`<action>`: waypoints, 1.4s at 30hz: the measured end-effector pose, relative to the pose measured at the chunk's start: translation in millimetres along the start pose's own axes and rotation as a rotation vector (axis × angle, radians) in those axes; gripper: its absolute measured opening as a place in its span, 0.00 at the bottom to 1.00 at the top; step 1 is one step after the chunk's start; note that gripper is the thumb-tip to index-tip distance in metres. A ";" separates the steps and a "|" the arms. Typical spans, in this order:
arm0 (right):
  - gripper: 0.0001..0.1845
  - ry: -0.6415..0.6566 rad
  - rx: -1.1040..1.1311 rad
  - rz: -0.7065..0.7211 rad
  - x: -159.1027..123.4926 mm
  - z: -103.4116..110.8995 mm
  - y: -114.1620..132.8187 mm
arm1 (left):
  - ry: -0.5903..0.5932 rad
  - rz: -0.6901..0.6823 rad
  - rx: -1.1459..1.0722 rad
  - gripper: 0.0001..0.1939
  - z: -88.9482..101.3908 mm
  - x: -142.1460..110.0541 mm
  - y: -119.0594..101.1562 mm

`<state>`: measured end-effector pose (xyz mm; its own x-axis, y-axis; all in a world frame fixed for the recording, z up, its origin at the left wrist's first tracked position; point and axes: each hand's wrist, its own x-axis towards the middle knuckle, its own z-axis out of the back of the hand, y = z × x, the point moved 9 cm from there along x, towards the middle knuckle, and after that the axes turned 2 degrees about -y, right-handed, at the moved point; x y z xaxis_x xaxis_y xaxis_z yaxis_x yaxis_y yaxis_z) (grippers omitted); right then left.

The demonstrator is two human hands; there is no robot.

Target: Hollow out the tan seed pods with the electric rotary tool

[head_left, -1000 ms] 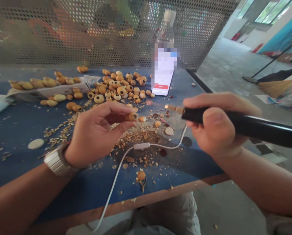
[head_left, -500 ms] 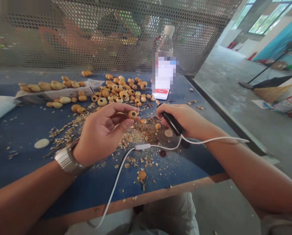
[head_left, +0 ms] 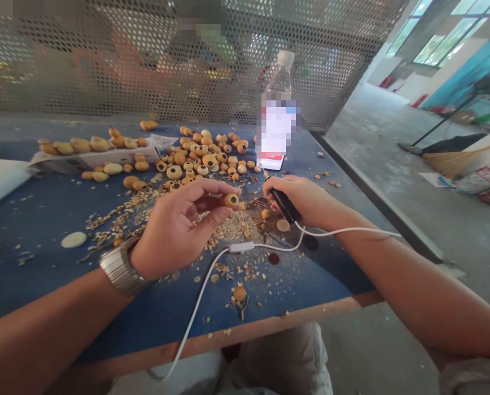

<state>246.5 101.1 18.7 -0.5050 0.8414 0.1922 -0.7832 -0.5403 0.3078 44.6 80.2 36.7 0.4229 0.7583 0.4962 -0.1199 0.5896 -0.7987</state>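
One gourd (head_left: 231, 200) is pinched between thumb and fingertips by the left hand (head_left: 171, 225), nearer the table edge than the phone (head_left: 272, 162) and to its left. Its hole is turned outward, probably so that the opening can be seen and reached. The tool (head_left: 286, 206) is gripped like a pen by the right hand (head_left: 296, 192), nearer than the phone and slightly to its right, with the tip pointed toward the phone's lower edge; fine control seems to be favoured by that grip. The phone is stood up in front of the bottle (head_left: 281, 79), apparently leaned on it so that the screen can be watched. The switch (head_left: 241, 247) is set nearer than the phone, probably within easy reach.

One phone, one bottle, one tool and one switch are counted. Two pale discs are seen: one (head_left: 73, 240) far left of the phone, one (head_left: 283, 225) nearer than it. About seven gourds are lined along the box (head_left: 105, 160), well left of the phone. More than twenty are heaped in the pile (head_left: 199, 153) just left of it; overlap prevents an exact count.
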 end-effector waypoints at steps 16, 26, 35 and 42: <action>0.12 -0.064 0.171 0.031 -4.9 9.6 16.7 | 0.516 -0.212 0.706 0.10 -52.7 -25.4 -4.1; 0.05 -0.139 0.264 0.059 -5.6 13.8 31.5 | 0.591 -0.242 0.848 0.10 -58.7 -27.0 1.0; 0.11 -0.190 0.238 0.209 -10.7 13.5 39.2 | 0.610 -0.240 0.819 0.08 -59.2 -26.9 0.5; 0.18 -0.159 0.477 0.254 -14.2 16.1 52.2 | 0.560 -0.188 0.681 0.12 -55.2 -24.7 2.2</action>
<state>218.6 61.0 47.0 -0.5660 0.6958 0.4422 -0.3752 -0.6950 0.6134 83.5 47.4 3.8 0.8433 0.4913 0.2180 -0.4355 0.8623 -0.2586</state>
